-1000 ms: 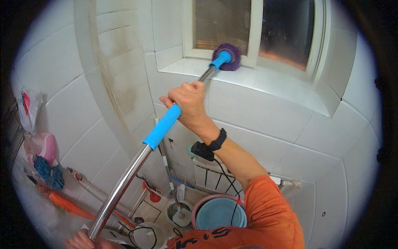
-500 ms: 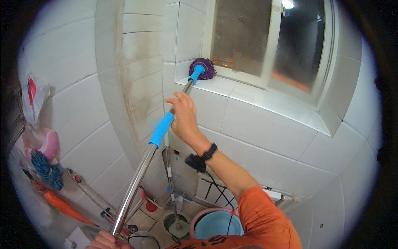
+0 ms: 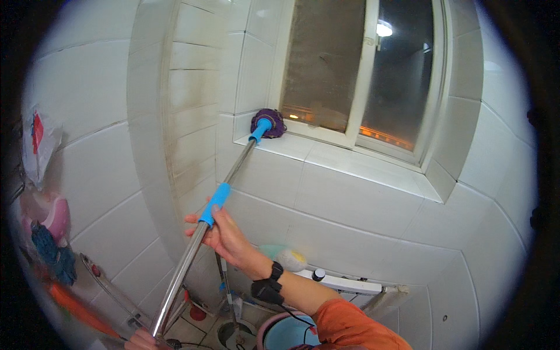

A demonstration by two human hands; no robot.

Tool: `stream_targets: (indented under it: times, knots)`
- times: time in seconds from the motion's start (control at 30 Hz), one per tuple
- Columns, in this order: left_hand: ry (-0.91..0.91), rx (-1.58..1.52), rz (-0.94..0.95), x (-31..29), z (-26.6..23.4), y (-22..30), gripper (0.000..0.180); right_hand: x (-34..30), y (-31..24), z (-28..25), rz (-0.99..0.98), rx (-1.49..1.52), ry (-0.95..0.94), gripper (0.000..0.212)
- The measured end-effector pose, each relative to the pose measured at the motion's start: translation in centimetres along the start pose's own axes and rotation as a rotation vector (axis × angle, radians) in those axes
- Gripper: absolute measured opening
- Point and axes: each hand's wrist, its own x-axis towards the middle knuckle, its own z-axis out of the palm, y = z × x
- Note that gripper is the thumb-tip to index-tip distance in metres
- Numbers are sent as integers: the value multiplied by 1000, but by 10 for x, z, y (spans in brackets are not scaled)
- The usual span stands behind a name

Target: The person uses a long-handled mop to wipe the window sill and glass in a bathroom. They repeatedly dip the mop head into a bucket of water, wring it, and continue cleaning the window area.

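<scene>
A mop with a long silver pole (image 3: pixel 181 271) slants up across the view. Its purple head (image 3: pixel 277 124) rests in the left corner of the tiled window sill (image 3: pixel 338 161), against the foot of the window frame. My right hand (image 3: pixel 227 238) holds the pole at the lower end of its blue sleeve (image 3: pixel 217 201), thumb in front and fingers behind. At the bottom edge my left hand (image 3: pixel 143 339) is closed round the lower pole, partly cut off by the picture's edge. A black band (image 3: pixel 270 286) with a cable sits on my right wrist.
Below stand a light blue basin (image 3: pixel 286 332) in a pink one and a grey bucket (image 3: pixel 238 333) with another pole. A white radiator (image 3: pixel 344 283) runs along the wall. On the left hang a plastic bag (image 3: pixel 41 146), a blue cloth (image 3: pixel 52 251) and an orange umbrella-like thing (image 3: pixel 76 306).
My right hand has slid down the pole, from above the blue sleeve to its lower end. The view has tilted up, and the mop head stays in the sill corner.
</scene>
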Motion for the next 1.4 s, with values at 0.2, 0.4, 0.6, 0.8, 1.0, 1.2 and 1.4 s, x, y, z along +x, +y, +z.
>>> stream_targets:
  times: [0.2,0.4,0.6,0.8,1.0,1.2,1.4]
  knots:
    - [-65,510,57,2,-30,0,30,-7,6,-17,119,-393,39,45]
    - [-211,613,-191,-6,-43,-16,57,-33,-46,-61,-248,-1010,195,27]
    - [-471,289,-211,9,6,-117,41,-58,-116,-92,-604,-1476,346,15]
    - [-377,-138,-77,65,62,-111,33,-72,-241,-163,-590,-2140,423,20]
    - [-387,-177,84,91,103,-40,33,-53,-348,-225,-45,-2728,585,45]
    - [-525,-313,72,91,137,-27,47,-18,-364,-255,293,-2768,619,48]
    - [-564,-181,47,95,144,-17,44,12,-372,-279,403,-2748,671,56]
